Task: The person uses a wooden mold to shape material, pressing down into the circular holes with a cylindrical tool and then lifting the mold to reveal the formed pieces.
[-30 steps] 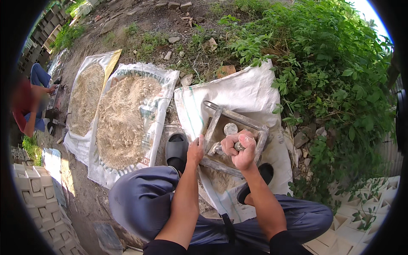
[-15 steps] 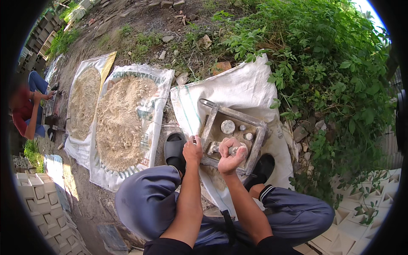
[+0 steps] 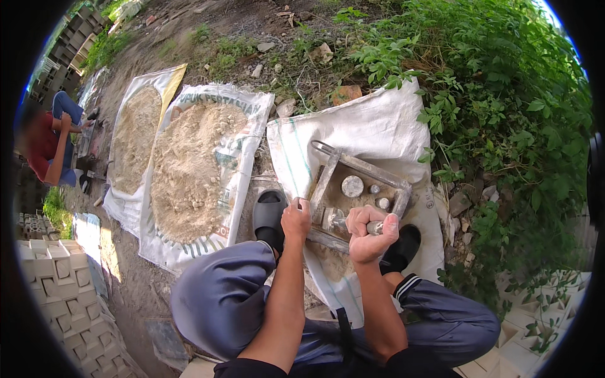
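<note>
A dusty square metal mould frame (image 3: 406, 201) with a loop handle lies on a white woven sack (image 3: 372, 120) between my feet. Inside it, round pegs, one large peg (image 3: 352, 186) and two smaller ones, rise from sandy material. My left hand (image 3: 296, 218) is closed at the frame's left wall and seems to grip it; its fingertips are partly hidden. Over the near part of the frame, my right hand (image 3: 372, 234) is wrapped round the handle of a hammer-like tool (image 3: 332, 219). The tool's pale, dusty head points left, and its handle end sticks out of my fist.
Two sacks of pale sandy powder, the nearer pile (image 3: 192, 170) and a farther pile (image 3: 137, 138), spread to the left. Another person (image 3: 47, 142) crouches beyond them. Plants (image 3: 504, 107) grow at right. Cream blocks (image 3: 63, 283) stand at lower left. My black sandals flank the frame.
The whole view has shifted, so the scene sits farther right. My right hand has moved a little right over the frame, tilting up the tool's handle. My left hand stays at the frame's side.
</note>
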